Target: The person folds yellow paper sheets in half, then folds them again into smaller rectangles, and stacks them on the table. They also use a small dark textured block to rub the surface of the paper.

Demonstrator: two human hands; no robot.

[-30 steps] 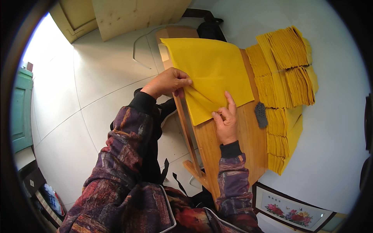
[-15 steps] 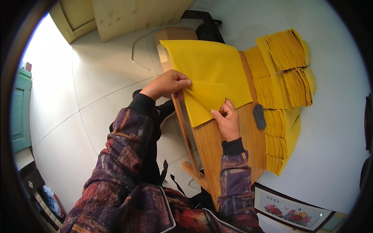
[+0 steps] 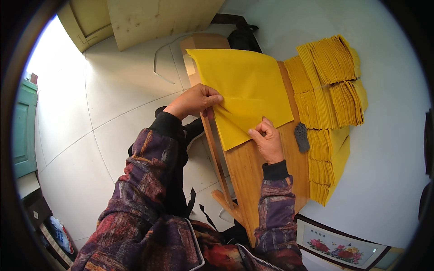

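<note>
A large yellow cloth [image 3: 253,77] lies over the far part of a wooden table, its left side reaching the table's edge. With thumb and fingers, my left hand [image 3: 195,100] pinches the cloth's left edge. My right hand [image 3: 267,140] is closed in a pinch at the near part of the cloth, thumb against fingers. Between the hands a loose layer of the cloth is drawn into a slanting fold. How much fabric sits between the right fingertips is hidden.
Several stacks of folded yellow cloth [image 3: 334,63] line the right side of the wooden table [image 3: 253,180], against the wall. A dark grey textured object [image 3: 301,137] lies beside them. A cardboard box [image 3: 205,41] stands beyond the table, and a framed flower picture [image 3: 339,246] is at lower right.
My right hand has shifted slightly to the right, still pinched. The left hand keeps its hold on the cloth's edge. The whole view has dropped a little.
</note>
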